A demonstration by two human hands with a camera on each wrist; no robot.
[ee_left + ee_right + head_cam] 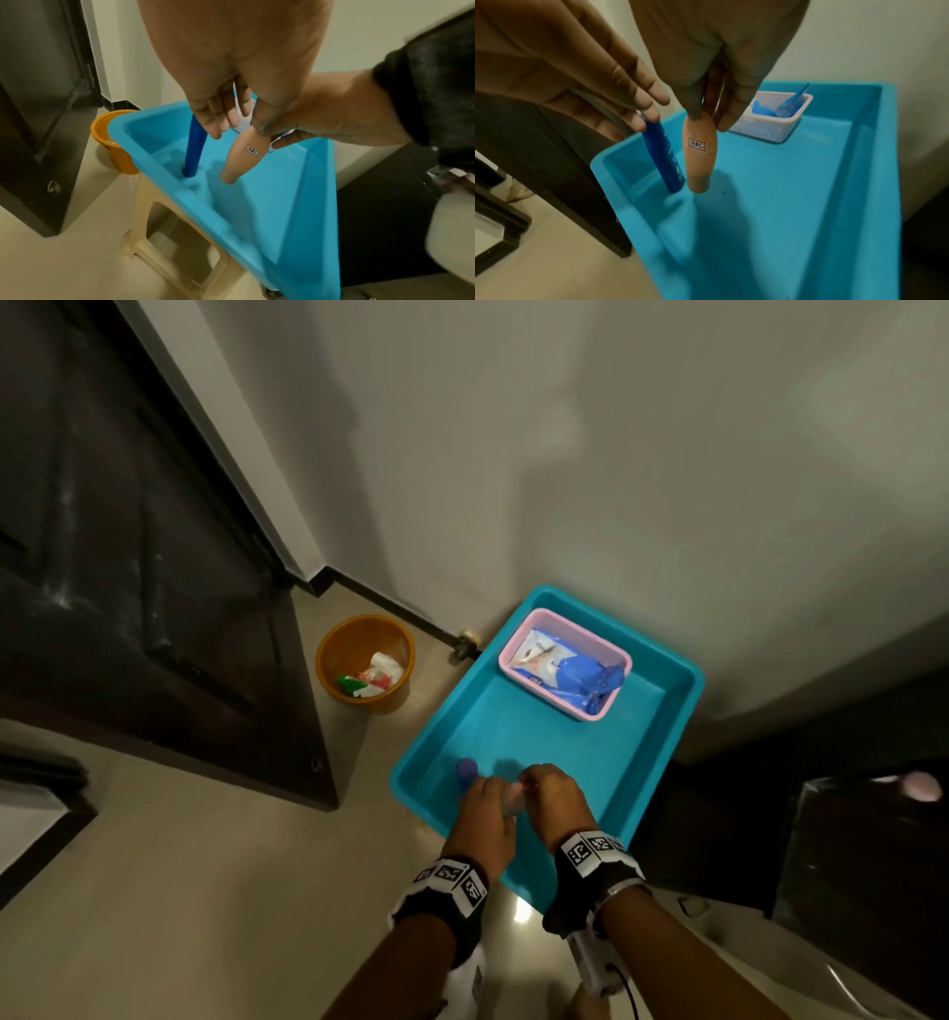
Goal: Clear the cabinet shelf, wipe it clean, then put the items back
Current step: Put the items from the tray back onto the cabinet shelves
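A teal tray (539, 737) rests on a beige plastic stool (159, 213). A dark blue tube (467, 768) (194, 152) (664, 160) stands upright in the tray's near left corner. My left hand (485, 814) (218, 125) (641, 119) has straight fingers that touch the tube's top. My right hand (554, 793) (706, 119) pinches the upper end of a peach tube (244, 156) (700, 162) with a small label. It hangs just above the tray floor, beside the blue tube. A pink basket (565, 618) (770, 130) at the tray's far end holds a blue wipes packet (570, 675).
An orange bin (328, 649) (120, 154) with wrappers stands on the floor left of the tray. A dark door (154, 557) stands open at the left. A dark cabinet (847, 839) is at the right. The wall runs close behind the tray.
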